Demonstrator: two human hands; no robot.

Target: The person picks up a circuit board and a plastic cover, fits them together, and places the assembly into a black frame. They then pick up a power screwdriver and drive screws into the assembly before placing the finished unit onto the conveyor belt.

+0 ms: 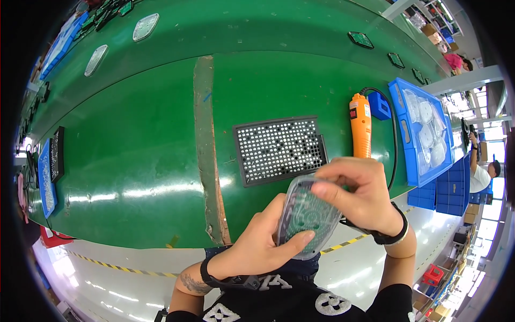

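A clear plastic housing (309,216) with a green circuit board in it is held tilted in front of my body. My left hand (268,231) grips its lower left side, thumb across the front face. At the upper edge of the housing is my right hand (362,193), thumb and fingers drawn together in a pinch. Whatever lies between those fingertips is too small or hidden to make out. Just beyond the housing lies a black perforated tray (279,147) with many small shiny pieces in its holes; several holes at its right side look dark.
An orange electric screwdriver (361,126) with a black cord stands by a blue holder (380,105). To the right, a blue bin (406,134) contains clear plastic housings. Circuit boards (360,39) and clear covers (146,27) lie along the far green bench. A worn strip (205,123) crosses the table.
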